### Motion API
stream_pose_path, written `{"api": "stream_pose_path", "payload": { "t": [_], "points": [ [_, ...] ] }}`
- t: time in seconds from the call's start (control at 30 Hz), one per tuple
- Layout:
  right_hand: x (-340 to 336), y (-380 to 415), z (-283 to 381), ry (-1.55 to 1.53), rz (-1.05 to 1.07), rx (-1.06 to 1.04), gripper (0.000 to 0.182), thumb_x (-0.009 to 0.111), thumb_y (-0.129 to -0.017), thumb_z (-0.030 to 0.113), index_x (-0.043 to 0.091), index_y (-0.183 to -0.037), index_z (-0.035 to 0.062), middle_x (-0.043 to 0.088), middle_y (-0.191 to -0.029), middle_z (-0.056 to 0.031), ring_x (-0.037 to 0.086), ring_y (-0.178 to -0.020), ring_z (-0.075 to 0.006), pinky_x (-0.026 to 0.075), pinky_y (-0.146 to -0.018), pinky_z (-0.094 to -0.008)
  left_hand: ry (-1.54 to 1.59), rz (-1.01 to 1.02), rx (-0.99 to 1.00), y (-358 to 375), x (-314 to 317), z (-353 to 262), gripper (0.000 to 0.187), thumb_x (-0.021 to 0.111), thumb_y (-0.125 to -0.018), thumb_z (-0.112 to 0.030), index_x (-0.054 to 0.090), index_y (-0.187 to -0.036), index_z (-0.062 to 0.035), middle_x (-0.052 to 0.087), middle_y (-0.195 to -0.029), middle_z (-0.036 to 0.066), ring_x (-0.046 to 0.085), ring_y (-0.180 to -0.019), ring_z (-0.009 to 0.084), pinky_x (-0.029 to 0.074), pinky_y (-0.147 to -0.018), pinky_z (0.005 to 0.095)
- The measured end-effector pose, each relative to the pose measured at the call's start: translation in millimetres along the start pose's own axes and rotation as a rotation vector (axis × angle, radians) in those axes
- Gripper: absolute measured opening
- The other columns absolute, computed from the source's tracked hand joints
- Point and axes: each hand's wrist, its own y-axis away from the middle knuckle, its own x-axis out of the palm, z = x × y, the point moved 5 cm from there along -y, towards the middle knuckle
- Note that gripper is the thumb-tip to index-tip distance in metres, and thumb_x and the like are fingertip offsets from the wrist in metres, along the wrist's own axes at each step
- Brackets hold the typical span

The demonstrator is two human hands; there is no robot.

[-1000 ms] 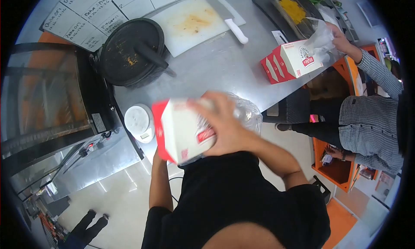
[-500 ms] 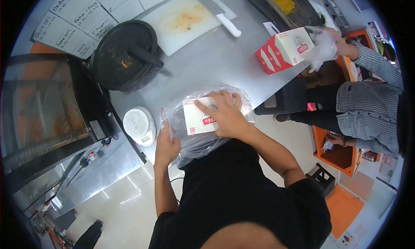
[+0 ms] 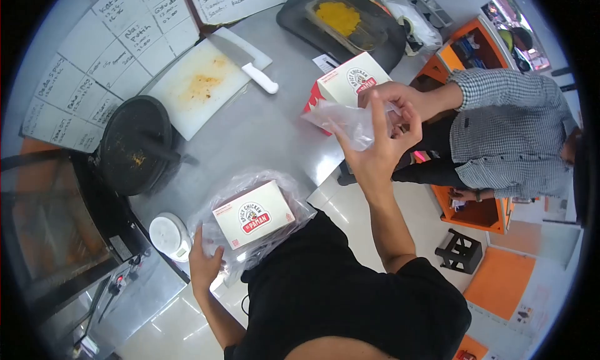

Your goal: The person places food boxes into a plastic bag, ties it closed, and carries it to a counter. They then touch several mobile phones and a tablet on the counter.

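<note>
A white carton (image 3: 253, 215) printed "Spicy Chicken" sits inside a clear plastic bag (image 3: 289, 184) near the table's front edge. My left hand (image 3: 203, 264) is at the bag's left side with its film between thumb and fingers. My right hand (image 3: 374, 163) is raised to the right, its fingers around a thin crumpled clear plastic bag (image 3: 345, 121). A co-worker's hand (image 3: 409, 99) meets mine at that bag, partly hiding the fingers. Behind them stands a second red and white carton (image 3: 350, 74).
A white kitchen scale (image 3: 169, 235) and a black stone mortar (image 3: 134, 144) stand left. A knife (image 3: 259, 79) lies across the white cutting board (image 3: 181, 97). At the back, a tray (image 3: 309, 10) holds yellow food. A co-worker (image 3: 512, 135) stands at the right.
My right hand has left the bagged carton and moved right to the co-worker's hand and the thin bag. My left hand stays at the bagged carton. The view has shifted right.
</note>
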Motion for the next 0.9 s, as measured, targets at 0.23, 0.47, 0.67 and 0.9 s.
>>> {"api": "stream_pose_path", "payload": {
  "t": [0.23, 0.47, 0.67, 0.9],
  "points": [
    [10, 25, -12, -0.227, -0.058, -0.060, 0.038, 0.074, -0.049, -0.005, 0.074, -0.084, 0.0110, 0.058, -0.115, -0.0108, 0.050, -0.108, -0.0326, 0.044, -0.087, -0.0400, 0.041, -0.053, -0.059, 6, -2, -8, 0.077, 0.067, -0.082, 0.003, 0.034, -0.150, -0.0135, 0.059, -0.106, 0.013, 0.065, -0.058, 0.0175, 0.053, -0.047, 0.0283],
    [-25, 32, 18, -0.341, -0.014, -0.059, 0.021, 0.069, -0.060, -0.007, 0.065, -0.079, 0.0018, 0.063, -0.095, -0.0120, 0.059, -0.094, -0.0289, 0.047, -0.083, -0.0370, 0.133, -0.047, -0.047, 10, -7, -1, 0.074, 0.066, -0.084, 0.001, 0.034, -0.150, -0.0103, 0.059, -0.108, 0.013, 0.065, -0.060, 0.0166, 0.053, -0.049, 0.0280],
    [21, 89, 99, -1.172, 0.383, 0.081, 0.010, 0.068, -0.069, 0.000, 0.066, -0.077, 0.0045, 0.061, -0.090, -0.0113, 0.059, -0.087, -0.0268, 0.047, -0.076, -0.0369, 0.236, 0.028, 0.031, 8, -13, -1, 0.074, 0.058, -0.083, 0.005, 0.031, -0.151, -0.0080, 0.057, -0.112, 0.013, 0.067, -0.063, 0.0174, 0.057, -0.054, 0.0285],
    [122, 222, 210, -1.162, 0.954, -0.181, 0.019, 0.064, -0.065, -0.004, 0.065, -0.083, 0.0007, 0.062, -0.096, -0.0164, 0.061, -0.089, -0.0323, 0.051, -0.077, -0.0397, 0.033, -0.087, 0.087, 13, -17, -10, 0.078, 0.055, -0.075, 0.006, 0.026, -0.148, 0.0034, 0.048, -0.134, 0.033, 0.056, -0.114, 0.0502, 0.049, -0.095, 0.0447]
  ]
}}
